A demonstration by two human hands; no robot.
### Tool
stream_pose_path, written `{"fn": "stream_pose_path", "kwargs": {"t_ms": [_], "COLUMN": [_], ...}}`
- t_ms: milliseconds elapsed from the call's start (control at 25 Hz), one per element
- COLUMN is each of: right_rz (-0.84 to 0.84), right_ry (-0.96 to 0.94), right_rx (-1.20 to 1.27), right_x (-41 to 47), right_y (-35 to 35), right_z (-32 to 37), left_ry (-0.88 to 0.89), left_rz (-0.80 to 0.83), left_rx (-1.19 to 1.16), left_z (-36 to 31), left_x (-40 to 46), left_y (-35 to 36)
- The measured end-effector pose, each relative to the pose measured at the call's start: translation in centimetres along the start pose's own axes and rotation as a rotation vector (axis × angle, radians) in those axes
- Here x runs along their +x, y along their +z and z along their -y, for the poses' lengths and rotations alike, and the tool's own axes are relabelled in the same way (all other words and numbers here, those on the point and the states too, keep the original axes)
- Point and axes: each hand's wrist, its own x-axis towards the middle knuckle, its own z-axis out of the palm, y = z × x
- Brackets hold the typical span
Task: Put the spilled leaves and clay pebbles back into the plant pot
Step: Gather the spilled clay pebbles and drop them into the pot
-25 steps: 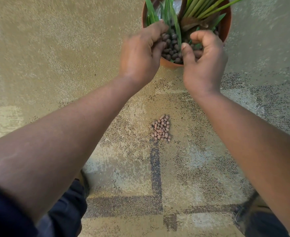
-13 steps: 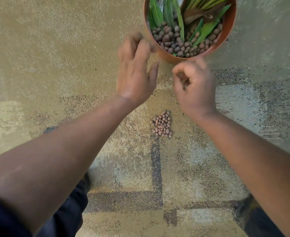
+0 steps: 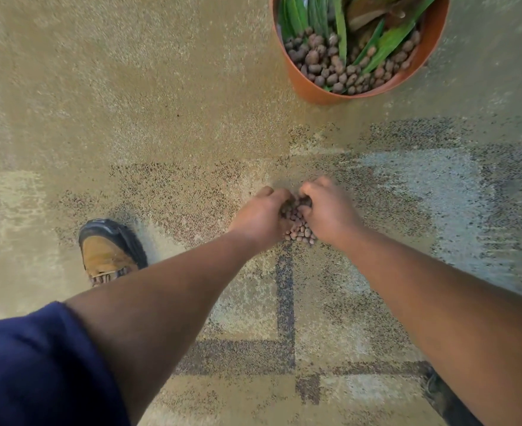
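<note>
A small heap of brown clay pebbles (image 3: 299, 232) lies on the patterned carpet near the middle of the head view. My left hand (image 3: 261, 215) and my right hand (image 3: 327, 210) cup the heap from both sides, fingers curled in around its far part, which they hide. The orange plant pot (image 3: 315, 90) stands at the top right, apart from the hands, holding green leaves (image 3: 341, 32) and a layer of pebbles (image 3: 333, 69).
My tan and black shoe (image 3: 107, 253) rests on the carpet left of the hands. A dark shoe (image 3: 441, 392) shows at the lower right. A blue sleeve (image 3: 38, 364) fills the bottom left corner.
Both hands left the pot's rim, came back toward me and dropped onto the pebble heap on the carpet. The camera view shifted, so the pot now sits farther right.
</note>
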Motion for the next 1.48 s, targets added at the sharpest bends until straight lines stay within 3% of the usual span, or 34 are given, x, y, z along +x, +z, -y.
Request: {"fn": "stream_pose_path", "kwargs": {"t_ms": [160, 520, 760, 960, 1240, 1480], "right_rz": [-0.004, -0.102, -0.109, -0.242, -0.589, -0.677], "right_ry": [0.041, 0.264, 0.279, 0.23, 0.032, -0.111], "right_rx": [0.004, 0.339, 0.407, 0.601, 0.86, 0.601], "right_x": [-0.2, -1.2, -2.3, -3.0, -2.4, 0.1], "right_y": [0.5, 0.6, -0.6, -3.8, -11.0, -15.0], "right_z": [0.2, 0.4, 0.1, 1.1, 3.1, 4.4], "left_ry": [-0.014, 0.034, 0.041, 0.036, 0.066, 0.12], "left_rz": [-0.1, -0.062, -0.041, -0.021, 0.012, -0.022], "left_rx": [0.005, 0.058, 0.145, 0.212, 0.275, 0.31], "left_z": [-1.2, -0.3, -0.2, -0.7, -0.6, 0.0], "left_x": [0.2, 0.2, 0.5, 0.6, 0.9, 0.4], "left_y": [1.0, 0.6, -0.1, -0.1, -0.2, 0.7]}}
